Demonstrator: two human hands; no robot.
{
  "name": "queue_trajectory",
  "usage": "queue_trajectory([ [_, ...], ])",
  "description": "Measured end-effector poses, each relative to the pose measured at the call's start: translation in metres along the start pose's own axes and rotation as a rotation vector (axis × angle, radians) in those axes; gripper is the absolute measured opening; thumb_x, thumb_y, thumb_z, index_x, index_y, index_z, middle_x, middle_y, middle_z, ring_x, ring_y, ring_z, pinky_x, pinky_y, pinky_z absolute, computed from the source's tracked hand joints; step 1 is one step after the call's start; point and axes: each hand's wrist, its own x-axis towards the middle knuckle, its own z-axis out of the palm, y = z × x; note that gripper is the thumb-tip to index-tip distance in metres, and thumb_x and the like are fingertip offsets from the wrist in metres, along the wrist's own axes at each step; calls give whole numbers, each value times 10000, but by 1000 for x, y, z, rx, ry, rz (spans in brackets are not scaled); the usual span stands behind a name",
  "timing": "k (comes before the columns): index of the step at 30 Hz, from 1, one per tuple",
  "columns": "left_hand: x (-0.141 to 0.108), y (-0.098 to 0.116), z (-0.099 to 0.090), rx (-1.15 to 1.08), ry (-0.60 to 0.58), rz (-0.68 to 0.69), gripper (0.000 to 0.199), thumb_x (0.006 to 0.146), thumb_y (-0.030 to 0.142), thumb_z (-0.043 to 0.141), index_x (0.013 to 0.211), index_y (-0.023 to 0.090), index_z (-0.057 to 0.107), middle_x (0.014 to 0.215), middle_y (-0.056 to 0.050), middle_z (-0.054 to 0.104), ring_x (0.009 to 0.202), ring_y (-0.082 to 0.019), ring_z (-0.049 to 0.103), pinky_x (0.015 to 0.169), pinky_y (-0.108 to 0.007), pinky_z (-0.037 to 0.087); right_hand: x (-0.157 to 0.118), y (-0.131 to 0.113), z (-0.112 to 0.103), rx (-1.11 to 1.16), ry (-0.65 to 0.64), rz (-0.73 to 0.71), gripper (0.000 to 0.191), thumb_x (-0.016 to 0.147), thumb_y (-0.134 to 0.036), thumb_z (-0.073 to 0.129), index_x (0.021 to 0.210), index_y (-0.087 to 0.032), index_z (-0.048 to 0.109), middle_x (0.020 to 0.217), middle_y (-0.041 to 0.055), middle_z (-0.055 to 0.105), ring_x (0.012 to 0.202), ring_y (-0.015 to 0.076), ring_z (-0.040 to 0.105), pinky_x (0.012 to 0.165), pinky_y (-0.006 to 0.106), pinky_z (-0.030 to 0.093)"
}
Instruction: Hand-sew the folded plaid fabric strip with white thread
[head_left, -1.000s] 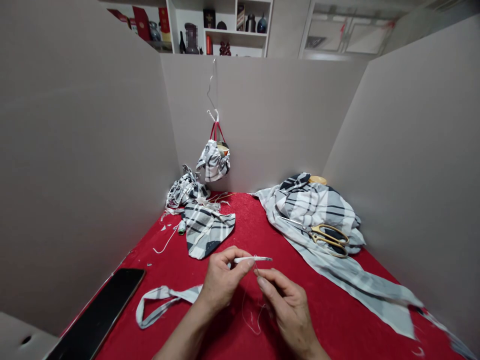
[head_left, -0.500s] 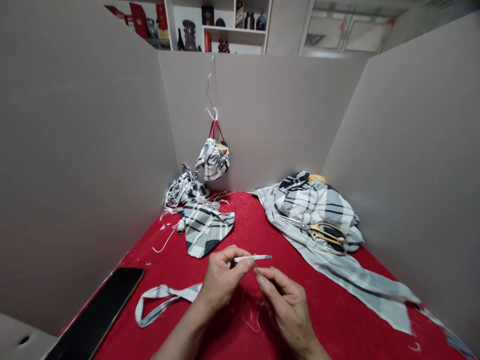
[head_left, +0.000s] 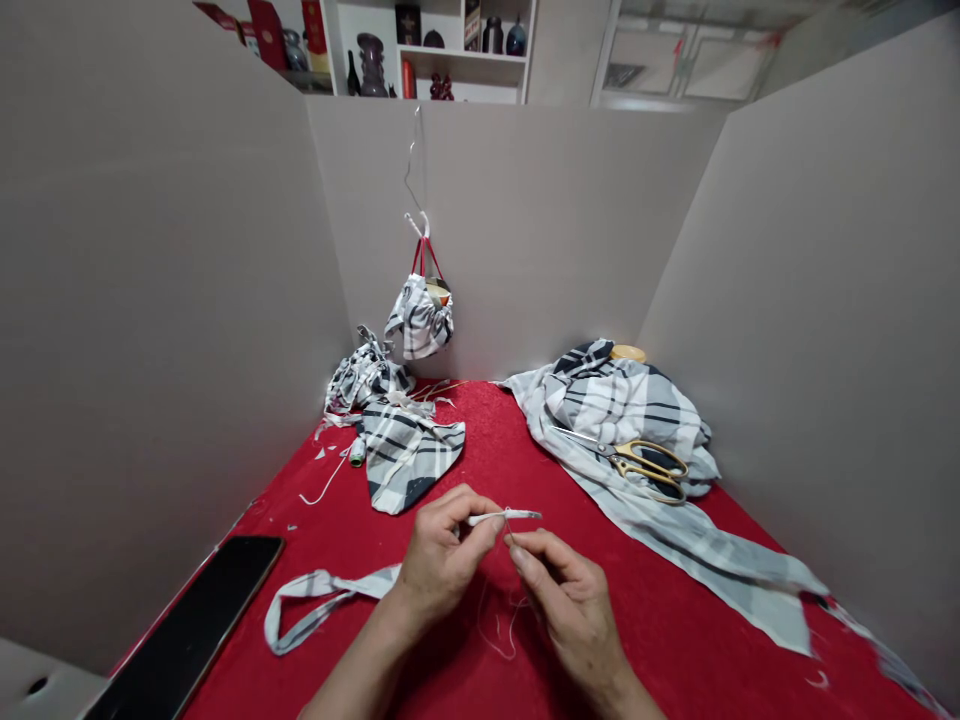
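My left hand pinches a narrow white fabric strip between thumb and fingers. My right hand sits just beside it, its thumb and forefinger closed on a thin white thread that runs to the strip's middle. The thread's slack loops down below both hands over the red cloth. A plaid strap lies to the left of my left wrist, and neither hand touches it.
A red-covered table is walled by grey boards. On it lie gold-handled scissors on plaid fabric, a plaid scrap, a thread spool and a black phone. A plaid pouch hangs from a wire.
The whole view has drifted slightly up and left. My hands keep nearly the same grip on the strip and thread, and the thread's slack has shifted a little.
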Motion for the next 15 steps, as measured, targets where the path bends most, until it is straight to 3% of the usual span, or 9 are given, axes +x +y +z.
queue_trajectory([
  [4, -1, -1, 1, 11, -18, -14, 147, 829, 206, 556, 737, 141, 651, 662, -16, 569, 602, -123, 506, 566, -222, 375, 1, 2, -2, 10, -10, 15, 208, 813, -323, 603, 899, -191, 738, 705, 24, 645, 655, 157, 554, 624, 230, 443],
  [10, -2, -4, 6, 104, 49, 175, 143, 832, 138, 529, 765, 110, 652, 667, -39, 573, 616, -131, 528, 584, -236, 396, 2, 5, 0, 80, -20, 32, 203, 814, -308, 608, 934, -205, 736, 776, 31, 686, 722, 166, 585, 674, 233, 453],
  [15, -3, -7, 8, 82, 96, 220, 130, 826, 138, 563, 828, 104, 689, 660, -43, 585, 589, -121, 543, 550, -220, 412, 2, 7, 1, 117, -4, 54, 207, 820, -308, 609, 962, -213, 726, 742, 12, 658, 678, 146, 561, 641, 224, 442],
])
